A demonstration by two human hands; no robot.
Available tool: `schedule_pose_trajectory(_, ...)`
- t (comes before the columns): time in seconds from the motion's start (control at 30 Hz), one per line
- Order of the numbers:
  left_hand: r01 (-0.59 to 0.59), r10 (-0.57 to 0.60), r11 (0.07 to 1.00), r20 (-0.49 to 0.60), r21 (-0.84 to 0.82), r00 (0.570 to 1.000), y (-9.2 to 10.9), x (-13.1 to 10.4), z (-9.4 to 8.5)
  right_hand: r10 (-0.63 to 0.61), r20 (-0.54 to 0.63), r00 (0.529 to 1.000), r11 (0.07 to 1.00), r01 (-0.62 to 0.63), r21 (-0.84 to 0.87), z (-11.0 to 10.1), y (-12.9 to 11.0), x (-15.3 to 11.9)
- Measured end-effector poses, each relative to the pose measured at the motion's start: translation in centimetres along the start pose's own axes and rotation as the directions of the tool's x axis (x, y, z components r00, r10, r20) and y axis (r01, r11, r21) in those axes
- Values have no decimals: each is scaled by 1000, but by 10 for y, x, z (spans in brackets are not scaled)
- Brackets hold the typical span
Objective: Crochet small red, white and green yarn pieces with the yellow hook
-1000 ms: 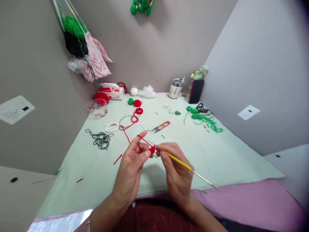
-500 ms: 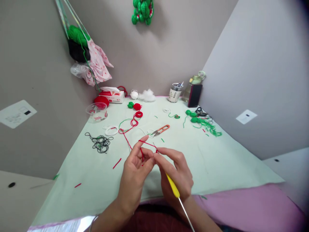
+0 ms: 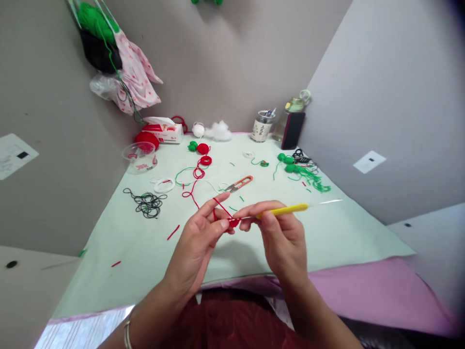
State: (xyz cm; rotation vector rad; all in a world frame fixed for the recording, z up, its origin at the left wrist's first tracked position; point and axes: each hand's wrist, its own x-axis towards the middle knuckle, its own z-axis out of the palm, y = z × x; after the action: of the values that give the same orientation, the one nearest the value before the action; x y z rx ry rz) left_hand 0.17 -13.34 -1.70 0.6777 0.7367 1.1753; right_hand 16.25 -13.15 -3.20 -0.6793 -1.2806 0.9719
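Observation:
My left hand (image 3: 198, 235) pinches a small red crochet piece (image 3: 234, 223) between thumb and fingers. Red yarn (image 3: 223, 206) runs over its raised index finger down to the piece. In my right hand (image 3: 283, 232) is a crochet hook with a yellow handle (image 3: 286, 210), held nearly level; its metal tip reaches the red piece, and its other metal end points right. A loose red strand (image 3: 194, 196) trails from my left hand back to a small red yarn coil (image 3: 206, 160). Orange-handled thread snips (image 3: 241, 184) lie just beyond my fingers.
A black yarn tangle (image 3: 147, 203), a white yarn ring (image 3: 164, 185) and a plastic tub (image 3: 141, 157) are at left. Along the back stand a tissue box (image 3: 165, 132), white stuffing (image 3: 218, 131), a pen cup (image 3: 262, 127) and a phone (image 3: 293, 131). Green crochet pieces (image 3: 289, 168) lie right.
The hook has swung from pointing down toward me to nearly level, its rear end now to the right. My right hand has moved right and turned. The red piece is more visible; the view has tilted down.

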Motion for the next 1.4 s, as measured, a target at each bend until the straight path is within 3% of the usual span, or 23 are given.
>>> schedule_pose_trajectory(0.1,-74,76,994,-24,77,997,-1,0,-3,-132,53,990,966,140,-216,0,-4,-4)
schedule_pose_trajectory(0.17,-133,139,982,-40,132,989,-3,0,-5,-249,142,958,892,284,-352,1,-5,-5)
schedule_pose_trajectory(0.23,-176,188,970,-58,168,981,-6,-1,-6,-372,260,891,750,453,-482,2,-5,-7)
schedule_pose_trajectory(0.3,-166,178,975,-77,146,981,-9,-2,-4,-457,368,810,537,581,-612,3,-1,-9)
schedule_pose_trajectory(0.37,-74,77,996,-74,49,994,-11,-2,-2,-498,433,752,340,628,-700,4,4,-12)
schedule_pose_trajectory(0.4,-13,12,1000,-62,-16,998,-11,-2,-1,-518,427,742,296,623,-724,5,6,-13)
schedule_pose_trajectory(0.43,46,-50,996,-44,-76,998,-11,-2,0,-535,391,749,313,606,-732,5,8,-14)
schedule_pose_trajectory(0.5,122,-126,981,-14,-151,992,-8,-1,0,-538,231,810,505,530,-682,5,10,-15)
schedule_pose_trajectory(0.57,124,-128,979,-19,-159,992,-5,0,0,-418,51,907,779,387,-492,5,10,-14)
schedule_pose_trajectory(0.6,108,-112,984,-22,-143,993,-4,0,0,-340,-12,940,874,312,-373,5,10,-13)
schedule_pose_trajectory(0.67,60,-62,994,-16,-90,998,-3,-1,0,-225,-49,973,953,209,-218,5,9,-11)
schedule_pose_trajectory(0.8,-13,13,999,4,39,1000,-6,-3,-1,-120,-24,993,977,113,-182,7,8,-6)
schedule_pose_trajectory(0.93,-61,64,995,-41,81,997,-11,-3,-3,-142,-22,990,955,131,-266,10,7,-11)
schedule_pose_trajectory(1.0,-56,58,998,-48,39,997,-13,-2,-4,-239,24,971,873,225,-432,10,10,-17)
schedule_pose_trajectory(1.07,-3,2,999,-33,-40,999,-15,-1,-4,-339,117,934,732,340,-590,9,14,-22)
schedule_pose_trajectory(1.13,81,-83,989,-8,-124,997,-16,1,-5,-378,164,911,667,391,-634,7,16,-24)
schedule_pose_trajectory(1.2,145,-149,972,-5,-185,989,-14,4,-7,-351,76,933,757,331,-564,4,16,-22)
schedule_pose_trajectory(1.3,154,-162,967,-20,-204,987,-11,6,-9,-197,-119,973,937,151,-316,2,12,-15)
schedule_pose_trajectory(1.4,83,-86,987,-16,-137,996,-11,5,-7,-74,-122,990,985,54,-163,4,10,-12)
